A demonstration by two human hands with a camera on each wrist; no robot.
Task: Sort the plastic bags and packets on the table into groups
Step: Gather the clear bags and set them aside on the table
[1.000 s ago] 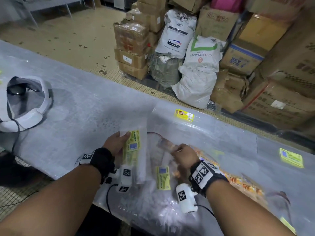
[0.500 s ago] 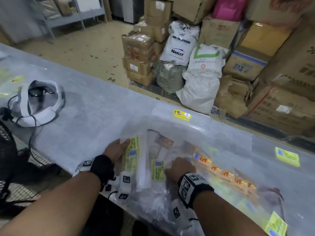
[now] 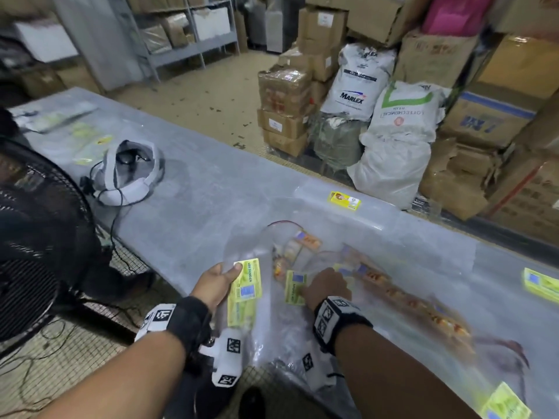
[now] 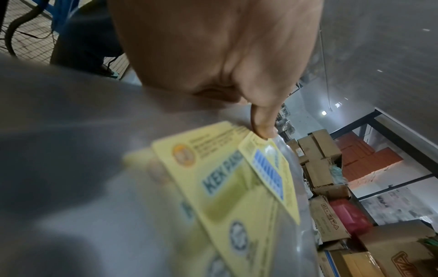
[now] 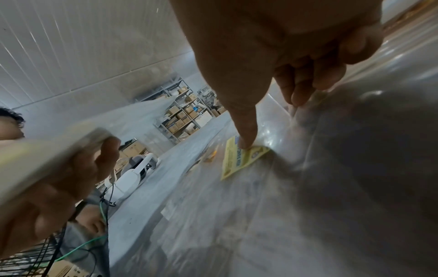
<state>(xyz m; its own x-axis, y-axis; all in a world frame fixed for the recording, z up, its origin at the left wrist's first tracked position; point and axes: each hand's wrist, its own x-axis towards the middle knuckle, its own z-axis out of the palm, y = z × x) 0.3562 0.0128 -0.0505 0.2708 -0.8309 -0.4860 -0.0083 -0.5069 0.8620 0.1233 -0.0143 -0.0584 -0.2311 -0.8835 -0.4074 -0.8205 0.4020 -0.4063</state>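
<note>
right hand [image 3: 325, 287] shifted left, fingertips pressing loose yellow-label bag [image 3: 295, 287]; left hand [image 3: 216, 284] pinching yellow-label stack [image 3: 245, 293] just left, labels lengthwise up-frame

Dim indoor light, with pale glare on the clear plastic. Motion blur smears both wrist views and the head view's lower right. Wide-angle edges bend.

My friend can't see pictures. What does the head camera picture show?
A person's left hand holds a clear plastic bag with a yellow-green printed label just above a long grey table, while the right hand presses a finger on a similar yellow-labelled clear bag lying there. Cardboard boxes and white sacks stand behind.
</note>
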